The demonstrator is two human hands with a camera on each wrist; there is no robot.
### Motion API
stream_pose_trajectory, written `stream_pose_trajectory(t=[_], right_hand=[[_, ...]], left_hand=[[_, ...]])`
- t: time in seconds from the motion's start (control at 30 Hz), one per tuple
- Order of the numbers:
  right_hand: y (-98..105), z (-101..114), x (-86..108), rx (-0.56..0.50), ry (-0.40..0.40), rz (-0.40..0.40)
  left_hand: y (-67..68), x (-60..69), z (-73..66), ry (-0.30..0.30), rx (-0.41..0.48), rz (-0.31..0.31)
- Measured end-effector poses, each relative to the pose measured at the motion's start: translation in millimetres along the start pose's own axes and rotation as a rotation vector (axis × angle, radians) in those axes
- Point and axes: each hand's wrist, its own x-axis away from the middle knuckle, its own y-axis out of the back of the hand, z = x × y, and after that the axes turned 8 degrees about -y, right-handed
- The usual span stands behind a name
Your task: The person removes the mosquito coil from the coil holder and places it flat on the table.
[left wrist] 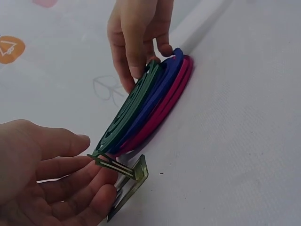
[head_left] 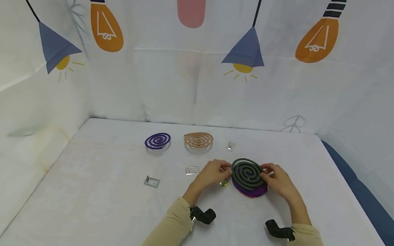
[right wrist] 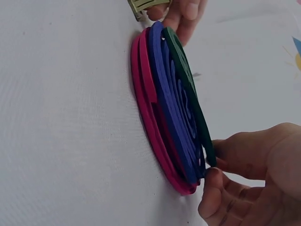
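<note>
A green mosquito coil (head_left: pixel 246 175) lies slightly tilted over a blue coil (left wrist: pixel 164 87) and pink coils (right wrist: pixel 146 89), stacked on the table. My right hand (head_left: pixel 277 181) pinches the green coil's right edge between thumb and fingers, as the right wrist view shows. At the opposite edge my left hand (head_left: pixel 213 175) has its thumb and curled fingers about the green coil's rim; its exact contact is partly hidden. A small gold-coloured metal coil stand (left wrist: pixel 134 176) is beside the left fingers, close to the stack.
A purple coil (head_left: pixel 158 140) and an orange coil (head_left: pixel 198 139) lie farther back on the white table (head_left: pixel 101 209). Small metal stands (head_left: pixel 152 181), (head_left: pixel 192 170) lie left of my left hand. Another stand (head_left: pixel 230 146) sits behind the stack.
</note>
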Motion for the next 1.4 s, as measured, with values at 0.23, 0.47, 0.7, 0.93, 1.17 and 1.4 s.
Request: stream_pose_trajectory(t=[0.23, 0.47, 0.7, 0.93, 1.17, 1.4], right_hand=[[-2, 3, -1.9, 0.062, 0.062, -0.084], [-7, 25, -16.0, 0.064, 0.142, -0.146], [-18, 50, -44.8, -0.009, 0.189, -0.092], [-33, 70, -75.0, -0.063, 0.193, -0.001], [-49, 84, -105.2, -0.328, 0.155, 0.137], [-64, 88, -125.1, -0.458, 0.000, 0.211]], left_hand=[[4.7, 0.2, 1.6, -0.018, -0.054, -0.034], [23.9, 1.9, 13.1, -0.052, -0.054, -0.223], [59.0, 4.1, 28.6, -0.053, -0.016, -0.496], [86.9, 8.1, 40.6, 0.010, -0.095, -0.641], [89.0, 9.0, 49.1, 0.038, -0.135, -0.706], [84.8, 9.5, 58.6, 0.055, -0.121, -0.723]])
